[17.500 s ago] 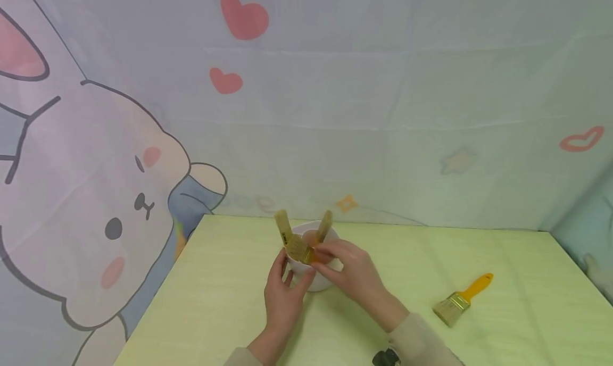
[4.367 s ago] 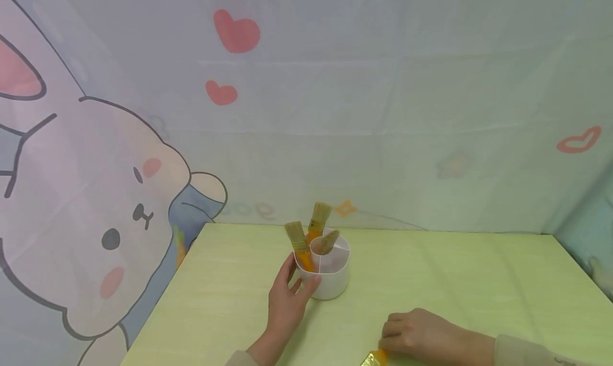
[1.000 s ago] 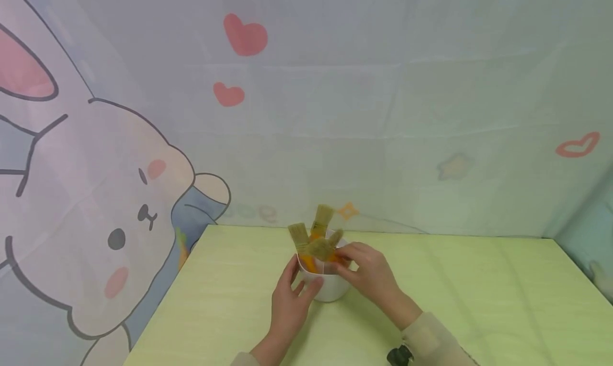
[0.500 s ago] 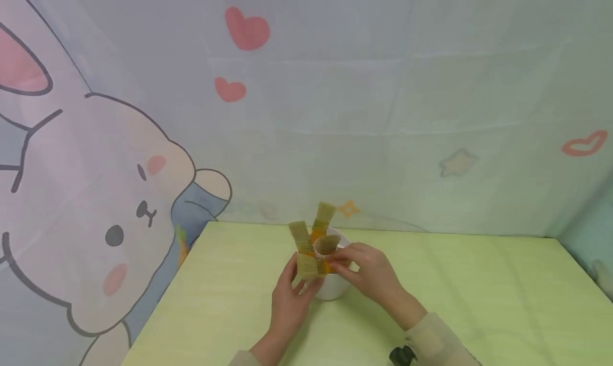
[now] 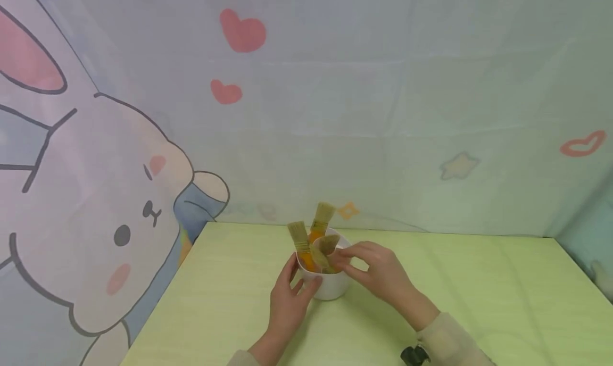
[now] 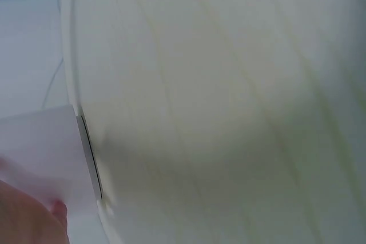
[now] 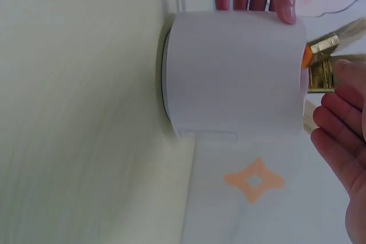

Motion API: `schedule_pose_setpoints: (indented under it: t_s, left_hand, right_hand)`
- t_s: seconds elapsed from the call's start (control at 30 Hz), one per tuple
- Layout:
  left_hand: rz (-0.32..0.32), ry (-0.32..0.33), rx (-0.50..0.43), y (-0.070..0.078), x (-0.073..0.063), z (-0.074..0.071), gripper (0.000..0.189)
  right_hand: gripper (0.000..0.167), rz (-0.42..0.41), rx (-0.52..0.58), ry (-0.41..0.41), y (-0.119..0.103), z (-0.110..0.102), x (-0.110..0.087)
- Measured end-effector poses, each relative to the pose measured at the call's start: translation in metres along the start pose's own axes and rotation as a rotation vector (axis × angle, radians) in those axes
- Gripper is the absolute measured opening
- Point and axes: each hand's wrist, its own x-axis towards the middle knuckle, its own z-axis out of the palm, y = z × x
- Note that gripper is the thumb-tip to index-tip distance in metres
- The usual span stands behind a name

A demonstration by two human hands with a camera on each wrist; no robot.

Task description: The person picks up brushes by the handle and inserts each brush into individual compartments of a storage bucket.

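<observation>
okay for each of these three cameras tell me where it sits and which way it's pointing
Head: worn above, facing forward and down at the white holder of brushes on the green table; both forearms show, left hand and right hand.
Left wrist: pressed close, mostly blurred table, a sliver of hand.
Right wrist: sideways at the holder; fingers of both hands show.
Shared: holder, head and right wrist.

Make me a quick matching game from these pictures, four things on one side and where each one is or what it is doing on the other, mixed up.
Things:
1. left hand
2. right hand
3. white holder
4. tallest brush

States:
A. stands on the green table
B. bristles up at the back of the holder
C. grips the holder's side
D. pinches a brush at the holder's rim

Pairs: 1-C, 2-D, 3-A, 4-B
</observation>
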Motion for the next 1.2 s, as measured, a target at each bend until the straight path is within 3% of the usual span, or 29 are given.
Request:
schedule_pose_setpoints:
  t_s: [0.23, 0.47, 0.7, 0.83, 1.0, 1.2]
  left_hand:
    - [-0.003, -0.012, 0.029, -0.001, 0.001, -0.007, 0.082]
    - [-0.002, -0.038, 0.064, 0.005, 0.004, -0.024, 0.082]
    - [-0.004, -0.052, 0.139, 0.008, 0.011, -0.050, 0.081]
    - [0.056, -0.074, 0.244, 0.010, 0.016, -0.066, 0.082]
    - [0.110, -0.092, 0.474, 0.010, 0.014, -0.086, 0.078]
    - [0.157, -0.115, 0.734, 0.007, 0.010, -0.110, 0.076]
  right_hand:
    - [0.031, -0.002, -0.054, -0.021, 0.010, -0.021, -0.002]
    - [0.034, 0.016, -0.098, -0.066, 0.021, -0.042, -0.005]
    - [0.035, 0.124, -0.127, -0.182, 0.026, -0.065, -0.011]
    - [0.037, 0.211, -0.147, -0.256, 0.028, -0.080, -0.016]
    - [0.040, 0.338, -0.163, -0.367, 0.026, -0.099, -0.026]
    - [0.046, 0.377, -0.204, -0.396, 0.032, -0.117, -0.050]
